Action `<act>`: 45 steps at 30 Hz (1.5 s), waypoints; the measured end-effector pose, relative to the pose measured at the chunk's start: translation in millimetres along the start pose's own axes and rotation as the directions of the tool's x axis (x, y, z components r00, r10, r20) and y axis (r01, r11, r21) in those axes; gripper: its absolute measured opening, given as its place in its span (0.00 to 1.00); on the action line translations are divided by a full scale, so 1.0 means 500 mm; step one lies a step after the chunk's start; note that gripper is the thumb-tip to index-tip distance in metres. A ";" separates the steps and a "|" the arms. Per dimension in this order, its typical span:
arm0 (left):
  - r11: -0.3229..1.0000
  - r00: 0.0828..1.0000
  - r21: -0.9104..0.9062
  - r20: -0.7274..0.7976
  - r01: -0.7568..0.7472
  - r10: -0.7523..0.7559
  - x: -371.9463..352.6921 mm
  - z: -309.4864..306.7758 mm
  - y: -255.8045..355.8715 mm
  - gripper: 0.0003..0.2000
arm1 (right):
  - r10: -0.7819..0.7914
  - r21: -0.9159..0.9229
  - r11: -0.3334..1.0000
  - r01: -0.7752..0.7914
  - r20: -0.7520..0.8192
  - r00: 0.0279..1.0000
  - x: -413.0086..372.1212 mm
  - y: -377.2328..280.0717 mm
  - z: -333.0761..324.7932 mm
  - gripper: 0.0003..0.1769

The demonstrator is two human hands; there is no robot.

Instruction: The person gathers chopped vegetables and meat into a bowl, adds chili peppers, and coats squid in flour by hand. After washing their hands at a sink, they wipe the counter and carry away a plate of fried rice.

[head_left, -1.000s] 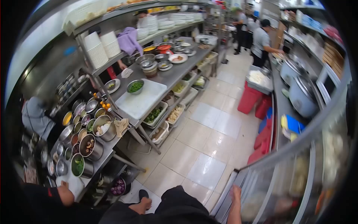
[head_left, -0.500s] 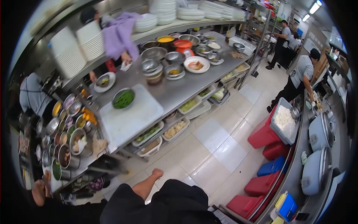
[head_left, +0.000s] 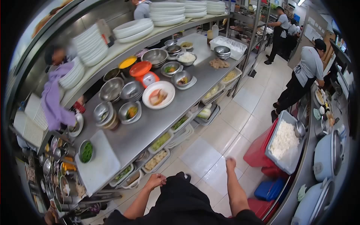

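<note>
My left hand [head_left: 155, 181] hangs low in front of my body, its fingers curled, near the lower shelf of the steel counter [head_left: 148, 129]. Farther right and forward, over the tiled floor, is my right hand [head_left: 231, 163], its fingers folded; whether it holds anything is too small to tell. Neither hand touches the counter. On that counter sit a white plate with food [head_left: 158, 95], an orange scale [head_left: 149, 79], metal bowls, and a white cutting board [head_left: 98, 161] with a bowl of chopped greens [head_left: 86, 151].
A tub of rice [head_left: 283, 140] stands on a red bin [head_left: 258, 150] at the right. Beyond it a person [head_left: 307, 71] works at the right-hand counter, with rice cookers [head_left: 326, 155] nearer. Others work at the back. Plates [head_left: 133, 30] line the upper shelf.
The view has swung right and moved forward along the counter. Both my hands now show in front of my body; the right one extends over the floor. A person appears behind the upper shelf.
</note>
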State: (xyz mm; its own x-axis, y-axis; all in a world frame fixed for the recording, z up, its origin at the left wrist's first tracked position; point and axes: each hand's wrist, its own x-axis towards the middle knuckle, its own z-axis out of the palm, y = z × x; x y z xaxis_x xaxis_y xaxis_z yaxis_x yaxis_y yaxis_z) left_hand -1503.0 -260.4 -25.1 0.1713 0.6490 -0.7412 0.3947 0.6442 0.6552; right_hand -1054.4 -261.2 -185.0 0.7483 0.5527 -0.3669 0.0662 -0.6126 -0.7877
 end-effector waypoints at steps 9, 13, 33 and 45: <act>0.938 0.944 -0.238 0.154 -0.252 0.293 0.281 0.118 0.491 0.10 | -0.647 -0.021 0.762 0.647 -0.078 0.759 0.290 -0.723 0.170 0.20; 0.851 0.912 -0.408 0.095 -0.331 0.400 0.435 0.193 0.800 0.12 | -0.591 -0.192 0.784 0.591 0.061 0.804 0.450 -0.872 0.205 0.30; 0.306 0.807 -0.747 -0.556 -0.590 0.197 1.376 -0.090 1.549 0.18 | -0.645 -0.022 0.416 0.909 0.698 0.312 0.722 -1.033 0.265 0.33; 0.375 0.726 -0.645 -0.676 -0.666 0.128 1.143 0.015 1.615 0.17 | -0.665 -0.074 0.287 0.955 0.702 0.254 0.705 -1.115 0.399 0.45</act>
State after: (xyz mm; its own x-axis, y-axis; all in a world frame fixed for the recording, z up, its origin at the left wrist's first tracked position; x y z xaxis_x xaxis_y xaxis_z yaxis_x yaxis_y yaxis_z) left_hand -1079.7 627.6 79.1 -0.4352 0.8269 -0.3562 -0.5479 0.0707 0.8335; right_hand -959.5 387.7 26.0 -0.3170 0.9447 0.0834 0.7825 0.3102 -0.5398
